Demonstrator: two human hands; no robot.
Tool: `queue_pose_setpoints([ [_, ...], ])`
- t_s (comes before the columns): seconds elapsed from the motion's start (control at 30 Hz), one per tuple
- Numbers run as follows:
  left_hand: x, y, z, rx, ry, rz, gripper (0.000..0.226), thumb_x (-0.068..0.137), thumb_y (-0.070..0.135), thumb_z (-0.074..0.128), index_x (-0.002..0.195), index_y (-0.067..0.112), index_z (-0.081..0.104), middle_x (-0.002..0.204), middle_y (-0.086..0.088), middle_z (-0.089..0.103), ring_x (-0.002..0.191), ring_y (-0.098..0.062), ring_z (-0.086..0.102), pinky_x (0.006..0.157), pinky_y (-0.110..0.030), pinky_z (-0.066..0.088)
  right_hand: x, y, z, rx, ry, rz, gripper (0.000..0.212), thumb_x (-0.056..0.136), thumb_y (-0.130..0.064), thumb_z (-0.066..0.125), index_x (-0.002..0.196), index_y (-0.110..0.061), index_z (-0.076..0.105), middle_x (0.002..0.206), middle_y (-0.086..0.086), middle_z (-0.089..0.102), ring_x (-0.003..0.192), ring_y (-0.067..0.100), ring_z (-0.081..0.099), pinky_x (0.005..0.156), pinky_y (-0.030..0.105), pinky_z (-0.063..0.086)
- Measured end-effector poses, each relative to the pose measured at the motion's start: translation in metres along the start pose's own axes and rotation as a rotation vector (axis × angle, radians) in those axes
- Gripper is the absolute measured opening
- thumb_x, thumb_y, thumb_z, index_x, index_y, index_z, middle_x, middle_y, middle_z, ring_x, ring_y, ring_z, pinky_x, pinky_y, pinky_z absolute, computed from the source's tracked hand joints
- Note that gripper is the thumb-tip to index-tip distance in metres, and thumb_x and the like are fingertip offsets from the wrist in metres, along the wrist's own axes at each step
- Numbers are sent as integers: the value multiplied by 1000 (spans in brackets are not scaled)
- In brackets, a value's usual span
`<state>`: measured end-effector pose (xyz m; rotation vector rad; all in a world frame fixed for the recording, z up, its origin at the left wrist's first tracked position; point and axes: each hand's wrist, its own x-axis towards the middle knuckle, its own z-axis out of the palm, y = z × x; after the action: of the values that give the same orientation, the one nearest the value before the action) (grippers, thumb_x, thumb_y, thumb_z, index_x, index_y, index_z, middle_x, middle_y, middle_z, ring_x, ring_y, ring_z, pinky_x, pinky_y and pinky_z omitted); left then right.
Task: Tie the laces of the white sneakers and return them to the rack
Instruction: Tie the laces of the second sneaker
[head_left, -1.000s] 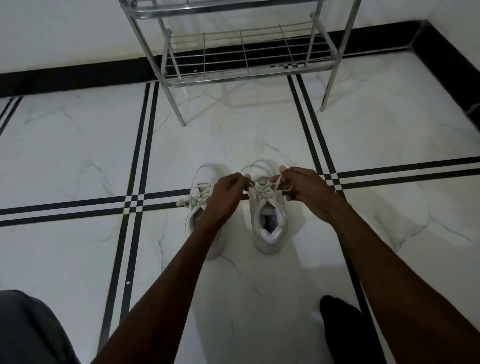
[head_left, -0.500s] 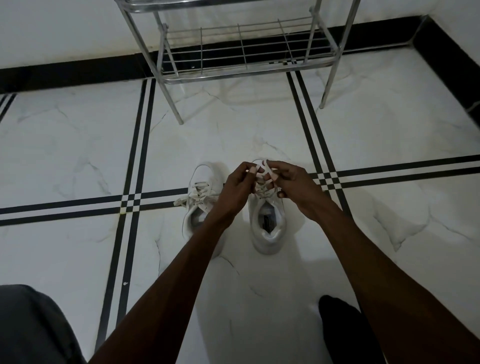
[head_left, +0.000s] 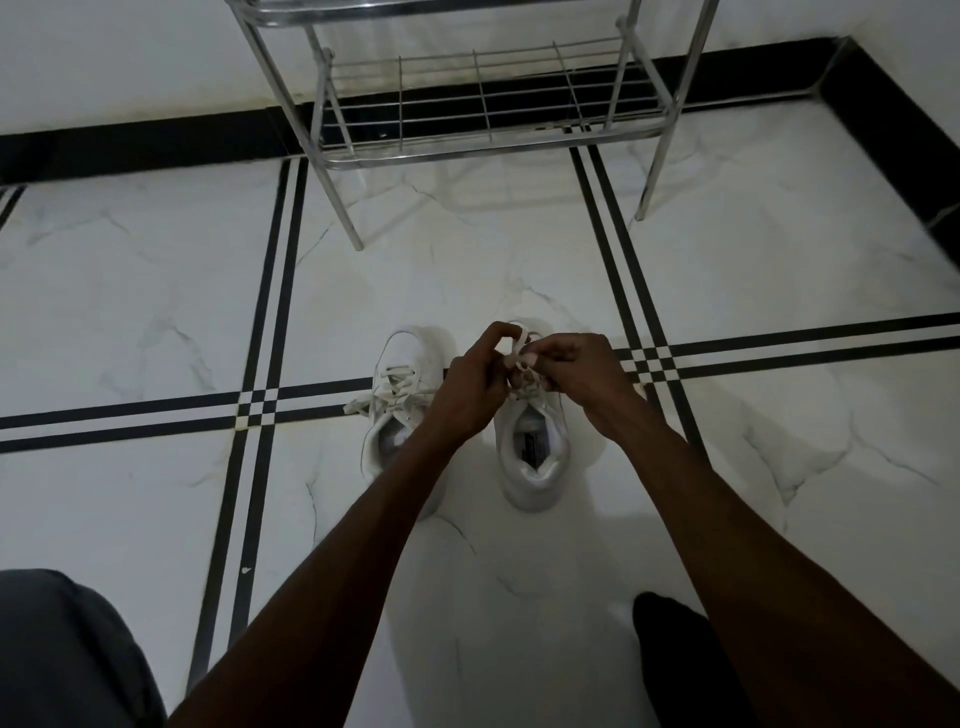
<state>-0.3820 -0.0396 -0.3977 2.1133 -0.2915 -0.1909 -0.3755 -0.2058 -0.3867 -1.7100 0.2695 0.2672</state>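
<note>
Two white sneakers stand side by side on the floor, toes pointing away from me. The left sneaker has a tied bow whose loops hang off to its left. Over the right sneaker both my hands pinch its white laces, which form a loop between my fingers. My left hand grips the lace from the left. My right hand grips it from the right, fingertips almost touching the left hand. The toe of the right sneaker is hidden behind my hands.
A bare chrome wire shoe rack stands ahead against the white wall, its legs on the marble floor. My grey-clad knee is at the bottom left and a dark foot at the bottom right. A black skirting runs along the walls.
My hands have drawn together over the right sneaker: a second ago they held the lace ends apart, now they meet and pinch a loop above the tongue.
</note>
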Motion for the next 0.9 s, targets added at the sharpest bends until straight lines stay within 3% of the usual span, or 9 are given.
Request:
queue_pose_setpoints([
  [0.1, 1, 0, 2, 1, -5, -17, 30, 98, 2, 45, 120, 23, 48, 75, -7, 74, 66, -32, 70, 70, -54, 58, 2, 5, -2, -29, 63, 1, 25, 83, -9, 75, 103, -18, 64, 98, 9, 74, 83, 22, 72, 66, 35, 59],
  [0.2, 2, -2, 4, -21, -13, -28, 32, 96, -1, 48, 117, 23, 45, 73, -6, 74, 66, -33, 69, 70, -56, 58, 1, 6, -1, 16, 79, 29, 30, 80, -11, 79, 105, -13, 61, 93, 10, 74, 80, 20, 71, 63, 31, 57],
  [0.3, 4, -4, 5, -41, -14, -45, 43, 96, -2, 47, 128, 26, 42, 75, -3, 74, 72, -28, 72, 75, -51, 60, 2, 6, -3, 36, 29, 14, 13, 82, -8, 76, 95, -10, 74, 92, 14, 76, 81, 29, 70, 65, 31, 54],
  [0.37, 5, -5, 7, -56, -4, -71, 53, 96, -2, 49, 138, 28, 36, 79, -2, 76, 75, -23, 73, 77, -45, 61, 2, 7, -4, 20, -30, -12, 15, 85, -14, 74, 99, -9, 77, 94, 15, 77, 87, 35, 72, 71, 34, 56],
  [0.5, 8, -6, 8, -46, 30, -126, 65, 98, -1, 51, 154, 19, 24, 89, 3, 77, 71, 0, 66, 72, -25, 50, 2, 9, -6, 24, -219, -34, 18, 95, -12, 62, 106, -6, 75, 105, 19, 75, 101, 33, 71, 88, 36, 58],
  [0.63, 9, -4, 5, -88, 34, -132, 74, 99, 0, 52, 160, 12, 12, 88, 5, 73, 84, -22, 70, 83, -34, 53, -1, 6, -14, 87, -368, -25, 22, 94, -14, 64, 112, -2, 71, 112, 28, 68, 104, 31, 68, 97, 39, 54],
  [0.7, 8, -4, 4, -70, 17, -128, 78, 98, 0, 53, 162, 13, 9, 88, 5, 75, 84, -20, 70, 81, -32, 53, -2, 3, -13, 96, -340, -43, 25, 92, -20, 67, 110, -3, 72, 108, 28, 70, 95, 27, 68, 94, 38, 56],
  [0.8, 9, -6, 7, -40, 1, -109, 81, 98, 4, 56, 162, 16, 7, 98, -3, 80, 86, -21, 72, 77, -29, 54, -3, 2, -5, 113, -153, -56, 18, 91, -18, 68, 103, -7, 76, 93, 17, 75, 80, 16, 70, 78, 28, 60],
  [0.9, 10, -17, 7, -154, 9, -186, 78, 101, 13, 58, 161, 16, 9, 99, -7, 80, 86, -21, 73, 84, -38, 56, -4, 3, -1, 250, -99, 11, 14, 91, -12, 67, 102, -9, 75, 89, 9, 75, 76, 12, 70, 71, 22, 57],
])
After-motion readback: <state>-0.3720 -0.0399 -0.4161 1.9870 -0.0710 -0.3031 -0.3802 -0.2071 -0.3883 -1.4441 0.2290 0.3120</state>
